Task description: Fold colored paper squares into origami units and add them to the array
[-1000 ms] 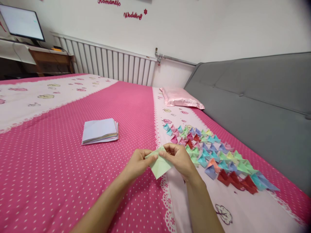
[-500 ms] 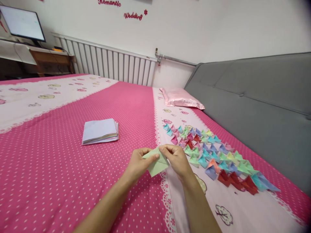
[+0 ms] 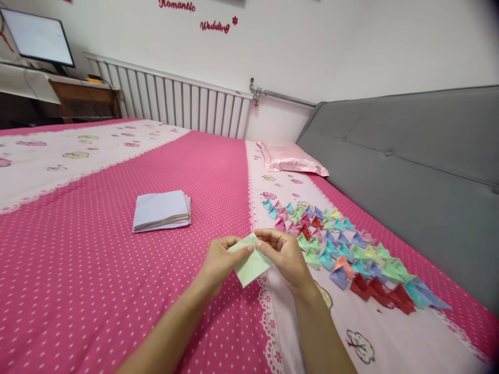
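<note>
A folded sheet of light green paper (image 3: 251, 270) is held up over the bed, one corner pointing down toward me. My left hand (image 3: 222, 259) pinches its left side, thumb on the near face and fingers behind. My right hand (image 3: 284, 254) grips the upper right edge, its thumb close to the left thumb. The fingertips behind the paper are hidden. Just right of my right hand, several rows of small folded paper boats (image 3: 343, 249) in many colours rest on the bedspread.
A stack of coloured paper sheets (image 3: 161, 210) lies on the pink dotted bedspread (image 3: 97, 291) to the left. Farther back are a pink pillow (image 3: 292, 157) and a radiator (image 3: 171, 96). A grey headboard (image 3: 409, 140) runs along the right. A monitor (image 3: 37, 39) stands on a desk at far left.
My right thumb has come down onto the near face of the green paper, beside the left thumb. The paper has tilted slightly. The boats and the stack lie as before.
</note>
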Demonstrator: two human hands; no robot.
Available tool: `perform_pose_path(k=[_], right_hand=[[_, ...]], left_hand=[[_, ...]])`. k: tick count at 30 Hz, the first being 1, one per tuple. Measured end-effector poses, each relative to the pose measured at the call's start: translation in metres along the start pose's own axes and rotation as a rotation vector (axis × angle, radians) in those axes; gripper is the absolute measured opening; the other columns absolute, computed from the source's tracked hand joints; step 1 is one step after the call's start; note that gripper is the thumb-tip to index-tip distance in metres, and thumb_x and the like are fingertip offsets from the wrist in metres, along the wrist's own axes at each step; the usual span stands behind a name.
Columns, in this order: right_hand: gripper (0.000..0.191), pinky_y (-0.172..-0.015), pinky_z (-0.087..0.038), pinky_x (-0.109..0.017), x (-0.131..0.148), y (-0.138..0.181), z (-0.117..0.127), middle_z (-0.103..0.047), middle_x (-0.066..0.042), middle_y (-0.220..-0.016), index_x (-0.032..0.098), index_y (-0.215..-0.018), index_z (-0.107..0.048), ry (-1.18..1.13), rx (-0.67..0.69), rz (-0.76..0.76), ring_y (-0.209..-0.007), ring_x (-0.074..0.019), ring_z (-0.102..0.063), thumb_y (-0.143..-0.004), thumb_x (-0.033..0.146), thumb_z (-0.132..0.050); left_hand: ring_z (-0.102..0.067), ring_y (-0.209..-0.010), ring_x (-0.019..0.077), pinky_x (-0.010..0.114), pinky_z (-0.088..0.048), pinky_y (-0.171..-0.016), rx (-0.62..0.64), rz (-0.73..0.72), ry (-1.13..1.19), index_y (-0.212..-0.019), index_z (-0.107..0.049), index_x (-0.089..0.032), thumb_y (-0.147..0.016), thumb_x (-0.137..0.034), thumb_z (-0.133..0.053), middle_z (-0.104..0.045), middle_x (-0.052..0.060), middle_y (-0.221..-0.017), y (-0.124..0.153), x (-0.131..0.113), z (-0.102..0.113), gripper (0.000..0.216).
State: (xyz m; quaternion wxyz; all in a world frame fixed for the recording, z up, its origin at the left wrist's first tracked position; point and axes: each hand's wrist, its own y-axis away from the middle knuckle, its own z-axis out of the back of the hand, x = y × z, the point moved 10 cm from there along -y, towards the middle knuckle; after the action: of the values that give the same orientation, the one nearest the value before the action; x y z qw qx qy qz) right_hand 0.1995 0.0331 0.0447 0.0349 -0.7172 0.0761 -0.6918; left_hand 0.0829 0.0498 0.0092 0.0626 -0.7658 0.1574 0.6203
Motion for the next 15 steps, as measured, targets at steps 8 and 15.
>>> perform_pose_path(k=[8,15], right_hand=[[0.006,-0.055,-0.041,-0.021,-0.0066,-0.0004,0.0015,-0.063,0.001,-0.063,0.016,-0.069,-0.067,-0.084,-0.070,-0.020,-0.056,-0.0100,-0.054,-0.065,0.020,-0.066],[0.011,-0.053,-0.039,-0.021,-0.0047,0.0004,0.0007,-0.060,0.002,-0.060,0.016,-0.066,-0.066,-0.115,-0.075,-0.021,-0.054,-0.0092,-0.050,-0.067,0.027,-0.067]], left_hand=[[-0.047,-0.045,0.0081,0.019,-0.033,-0.043,0.017,-0.092,-0.120,-0.062,-0.060,-0.011,-0.058,-0.039,-0.071,-0.056,-0.001,-0.053,-0.0031,-0.0068,-0.0017,0.030],[-0.047,-0.046,0.0077,0.019,-0.034,-0.043,0.054,-0.093,-0.119,-0.064,-0.061,-0.011,-0.059,-0.041,-0.071,-0.056,-0.001,-0.055,-0.0025,-0.0050,-0.0040,0.031]])
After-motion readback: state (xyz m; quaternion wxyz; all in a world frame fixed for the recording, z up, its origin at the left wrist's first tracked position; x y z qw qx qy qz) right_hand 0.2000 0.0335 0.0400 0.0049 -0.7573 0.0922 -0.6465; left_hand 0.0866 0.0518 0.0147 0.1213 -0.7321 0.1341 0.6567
